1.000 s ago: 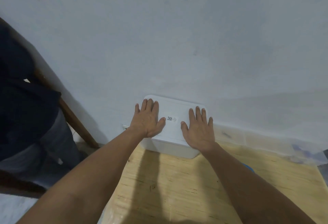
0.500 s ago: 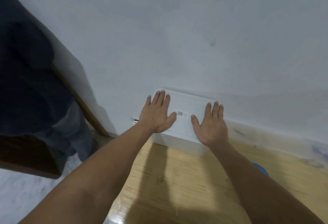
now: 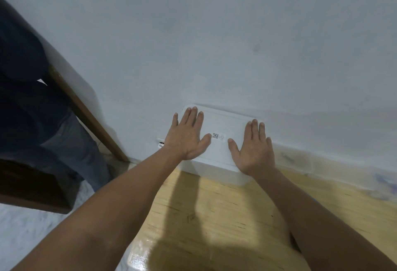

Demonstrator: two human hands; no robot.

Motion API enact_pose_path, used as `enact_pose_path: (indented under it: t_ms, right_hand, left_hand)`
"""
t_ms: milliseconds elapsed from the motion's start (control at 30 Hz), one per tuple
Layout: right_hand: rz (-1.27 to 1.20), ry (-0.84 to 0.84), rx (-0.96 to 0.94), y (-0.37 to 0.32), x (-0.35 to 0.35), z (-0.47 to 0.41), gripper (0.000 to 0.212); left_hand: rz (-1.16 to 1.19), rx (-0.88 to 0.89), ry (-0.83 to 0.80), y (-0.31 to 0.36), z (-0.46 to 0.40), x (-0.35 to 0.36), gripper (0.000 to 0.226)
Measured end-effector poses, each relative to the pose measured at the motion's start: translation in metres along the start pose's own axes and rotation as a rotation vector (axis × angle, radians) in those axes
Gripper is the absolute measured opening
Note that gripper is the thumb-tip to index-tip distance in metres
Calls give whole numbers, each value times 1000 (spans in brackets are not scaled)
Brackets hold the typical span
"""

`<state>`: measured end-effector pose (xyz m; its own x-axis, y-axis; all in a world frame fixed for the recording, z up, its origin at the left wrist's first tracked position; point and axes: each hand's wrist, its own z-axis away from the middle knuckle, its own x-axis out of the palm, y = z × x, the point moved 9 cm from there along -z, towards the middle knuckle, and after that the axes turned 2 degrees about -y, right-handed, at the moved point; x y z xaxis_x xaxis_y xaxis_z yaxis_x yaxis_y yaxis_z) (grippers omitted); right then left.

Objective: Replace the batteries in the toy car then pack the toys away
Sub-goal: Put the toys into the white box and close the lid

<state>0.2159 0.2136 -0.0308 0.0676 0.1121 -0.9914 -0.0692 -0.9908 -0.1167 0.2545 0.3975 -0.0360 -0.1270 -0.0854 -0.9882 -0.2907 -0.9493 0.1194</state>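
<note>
A white plastic storage box (image 3: 217,172) with its lid (image 3: 223,124) on stands at the far edge of the wooden table (image 3: 214,217), against the pale wall. A small QR-code label sits in the middle of the lid. My left hand (image 3: 185,136) lies flat on the lid's left part with straight fingers. My right hand (image 3: 253,148) lies flat on the lid's right part, fingers straight too. The toy car and other toys are hidden from view.
The pale wall (image 3: 214,45) rises right behind the box. On the left stands another person in dark top and jeans (image 3: 43,109) beside a dark wooden frame (image 3: 90,118). A grey carpet (image 3: 25,238) shows at the lower left.
Both hands stay flat on the lid. My right hand has shifted a little toward the lid's right end, and the view has swung slightly.
</note>
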Motion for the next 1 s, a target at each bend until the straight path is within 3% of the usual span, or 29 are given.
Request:
enact_pose_path:
  t_ms: [233,333,867,1000]
  right_hand:
    - [-243,124,116,17,-10,5,67]
    - [-312,75,210,24,-7,4,57]
    - [-356,6,179,23,-4,-5,56]
    - [-404,-113,165,25,-1,-5,59]
  left_hand:
    - [-13,-16,-1,0,2,0,77]
    - [-14,-34,-6,-1,2,1,77]
    - [-11,-34,-18,-2,-1,3,78]
    - [-24,-28,51,1,2,-5,73]
